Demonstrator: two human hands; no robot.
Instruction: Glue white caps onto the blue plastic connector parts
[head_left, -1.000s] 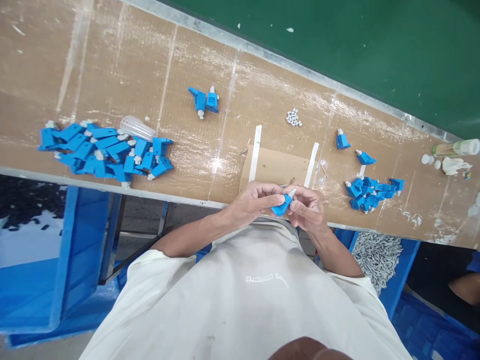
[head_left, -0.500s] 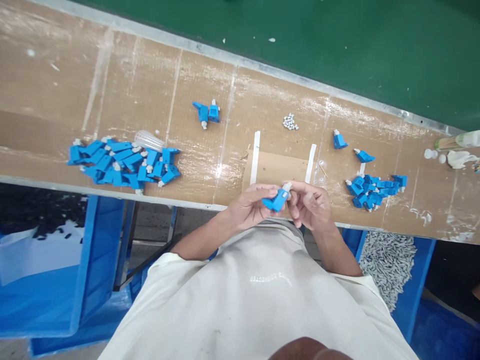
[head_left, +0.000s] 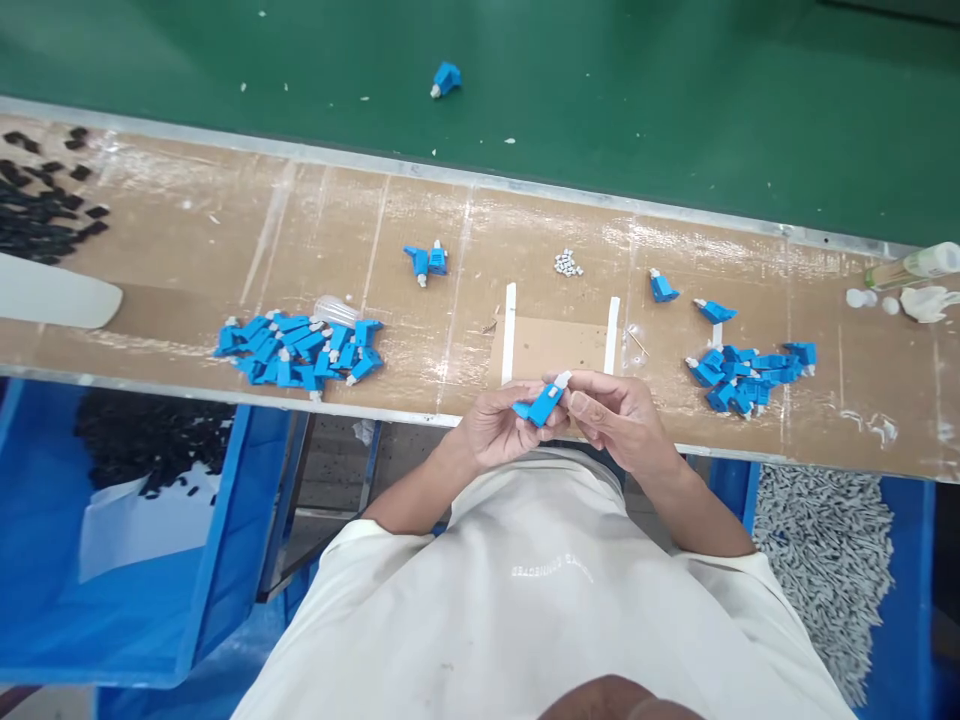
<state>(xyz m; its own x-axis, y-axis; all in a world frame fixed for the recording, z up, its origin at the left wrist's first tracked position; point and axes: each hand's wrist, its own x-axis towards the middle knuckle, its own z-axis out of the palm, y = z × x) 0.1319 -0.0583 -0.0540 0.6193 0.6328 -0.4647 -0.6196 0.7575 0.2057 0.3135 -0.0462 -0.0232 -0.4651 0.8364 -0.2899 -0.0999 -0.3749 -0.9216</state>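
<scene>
Close to my body, at the near edge of the work surface, I hold a small blue plastic part with a white tip (head_left: 546,402). My left hand (head_left: 499,428) is closed around its blue body, with the thumb on top. The fingers of my right hand (head_left: 621,418) are bent in at the white-tipped end, thumb and forefinger against it; the exact contact is partly hidden. Beyond both hands lies a cardboard patch (head_left: 559,345) between two white tape strips. A little heap of tiny light-grey pieces (head_left: 568,263) sits farther back.
Blue parts are piled at the left (head_left: 300,350) and right (head_left: 750,378). A clear plastic cup (head_left: 336,312) lies behind the left pile. One blue part (head_left: 446,78) rests on the green surface. Below the table stand bins of black pieces (head_left: 150,430) and grey pieces (head_left: 825,570).
My view has shifted, bringing black pieces at the far left and a blue part on the green surface into sight. The held part has tilted slightly in my fingers.
</scene>
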